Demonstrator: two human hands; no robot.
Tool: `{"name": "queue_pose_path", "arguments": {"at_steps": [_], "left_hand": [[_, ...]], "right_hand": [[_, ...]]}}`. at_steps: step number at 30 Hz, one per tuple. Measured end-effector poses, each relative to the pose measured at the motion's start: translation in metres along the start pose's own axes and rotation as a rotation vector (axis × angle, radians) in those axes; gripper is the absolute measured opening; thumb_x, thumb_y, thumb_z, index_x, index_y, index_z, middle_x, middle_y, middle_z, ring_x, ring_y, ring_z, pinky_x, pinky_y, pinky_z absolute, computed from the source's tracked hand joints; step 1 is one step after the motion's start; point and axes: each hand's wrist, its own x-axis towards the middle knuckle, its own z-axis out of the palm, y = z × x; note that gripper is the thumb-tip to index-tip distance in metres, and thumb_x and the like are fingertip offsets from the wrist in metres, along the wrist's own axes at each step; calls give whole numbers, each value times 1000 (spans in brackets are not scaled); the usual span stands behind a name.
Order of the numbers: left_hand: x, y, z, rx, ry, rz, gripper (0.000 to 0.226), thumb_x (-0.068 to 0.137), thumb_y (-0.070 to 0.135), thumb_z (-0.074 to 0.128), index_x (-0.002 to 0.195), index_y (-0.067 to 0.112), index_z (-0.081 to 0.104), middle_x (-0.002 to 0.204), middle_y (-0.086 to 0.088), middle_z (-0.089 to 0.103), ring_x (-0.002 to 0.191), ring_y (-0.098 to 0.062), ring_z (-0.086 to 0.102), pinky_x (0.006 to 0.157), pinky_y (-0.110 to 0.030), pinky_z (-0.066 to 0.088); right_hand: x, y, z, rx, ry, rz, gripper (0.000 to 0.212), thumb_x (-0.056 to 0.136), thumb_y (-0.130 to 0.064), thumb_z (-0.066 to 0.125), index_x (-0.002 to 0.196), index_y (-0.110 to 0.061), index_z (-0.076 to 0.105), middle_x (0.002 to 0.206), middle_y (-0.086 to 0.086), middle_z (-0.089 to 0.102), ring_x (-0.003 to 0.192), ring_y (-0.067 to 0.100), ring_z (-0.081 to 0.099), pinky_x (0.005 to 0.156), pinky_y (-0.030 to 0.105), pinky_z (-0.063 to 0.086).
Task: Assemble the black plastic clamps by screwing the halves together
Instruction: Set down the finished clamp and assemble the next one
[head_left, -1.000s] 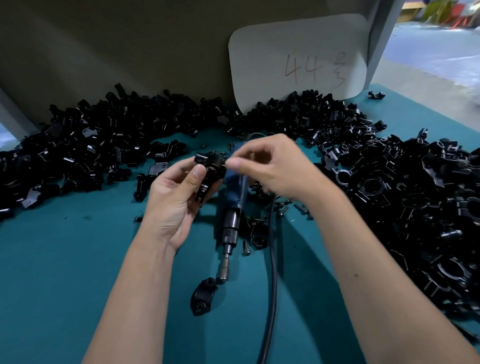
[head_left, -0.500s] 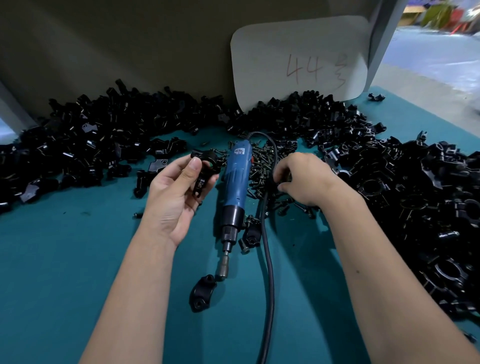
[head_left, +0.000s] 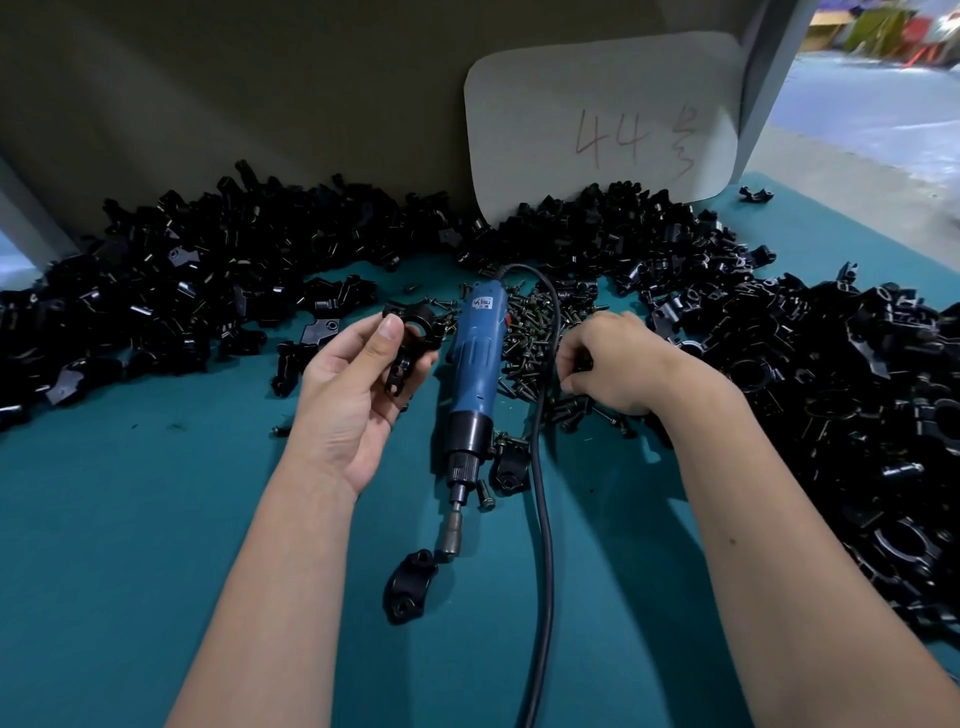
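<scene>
Teal table covering (head_left: 130, 519) stretches under everything, with heaps of black clamp parts (head_left: 208, 291) banked along the back and down the right side, below a pale card (head_left: 602, 124) marked 44. Between the arms lies a blue electric screwdriver (head_left: 475, 364), bit toward the viewer, its black cord (head_left: 543, 493) looping past a scatter of screws (head_left: 530, 332). The left hand (head_left: 353, 395) holds a black clamp (head_left: 410, 343) up off the table — thumb pressed on its ring. The right hand (head_left: 613, 364) curls down into the screws — whether it pinches one cannot be told. A single clamp half (head_left: 408, 584) lies at the bit's tip.
</scene>
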Motion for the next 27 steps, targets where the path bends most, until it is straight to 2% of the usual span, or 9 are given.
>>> {"name": "queue_pose_path", "arguments": {"at_steps": [3, 6, 8, 11, 14, 16, 19, 23, 27], "left_hand": [[-1, -1, 1, -3, 4, -6, 6, 78, 21, 78, 81, 19, 83, 97, -7, 78, 89, -24, 76, 70, -23, 61], [-1, -1, 2, -3, 8, -5, 7, 79, 20, 78, 84, 16, 81, 97, -8, 78, 89, -24, 76, 70, -22, 61], [-1, -1, 2, 0, 8, -5, 7, 80, 20, 77, 85, 16, 80, 96, -7, 77, 90, -24, 75, 70, -22, 60], [-1, -1, 3, 9, 7, -8, 6, 80, 20, 77, 82, 18, 82, 96, -7, 78, 90, -24, 75, 70, -22, 60], [-1, -2, 3, 21, 9, -11, 7, 79, 21, 78, 83, 18, 82, 98, -8, 78, 89, -24, 76, 70, -22, 60], [0, -2, 3, 24, 6, -13, 7, 79, 22, 78, 83, 18, 82, 98, -8, 77, 88, -23, 76, 70, -22, 60], [0, -2, 2, 13, 8, -7, 6, 79, 22, 78, 81, 19, 83, 96, -8, 78, 87, -23, 76, 69, -22, 60], [1, -2, 0, 4, 6, -1, 6, 78, 22, 78, 80, 19, 83, 93, -6, 78, 86, -23, 76, 69, -22, 60], [3, -3, -2, 7, 1, -2, 7, 78, 23, 79, 82, 18, 83, 96, -7, 78, 88, -24, 76, 69, -22, 60]], "right_hand": [[-2, 5, -4, 55, 49, -10, 19, 98, -11, 67, 82, -22, 69, 89, -7, 66, 112, 24, 52, 93, 41, 52], [-4, 9, -14, 186, 228, -52, 17, 97, -14, 69, 84, -24, 66, 87, -5, 69, 87, 16, 65, 67, 23, 51], [-6, 9, -19, 257, 301, -95, 18, 94, -14, 74, 82, -27, 67, 82, -5, 72, 78, 12, 67, 65, 22, 51], [-8, 0, -19, 278, 198, -154, 17, 89, -17, 80, 80, -31, 77, 79, -11, 73, 75, 2, 67, 67, 13, 49], [-6, -16, -10, 220, 125, -174, 8, 88, -19, 82, 89, -27, 83, 83, -15, 72, 78, -4, 63, 67, 6, 45], [-4, -28, -3, 187, 122, -147, 4, 86, -20, 85, 89, -21, 82, 80, -12, 70, 75, 0, 64, 68, 11, 50], [-2, -37, 4, 131, 120, -72, 15, 81, -22, 90, 83, -13, 78, 80, -1, 72, 76, 15, 68, 70, 27, 56], [-2, -44, 8, 62, 98, -1, 31, 78, -24, 91, 95, -5, 73, 88, 9, 72, 80, 26, 70, 74, 38, 62], [0, -42, 9, 110, 91, 17, 18, 83, -18, 87, 82, -5, 74, 82, 9, 72, 77, 26, 69, 68, 33, 60]]}}
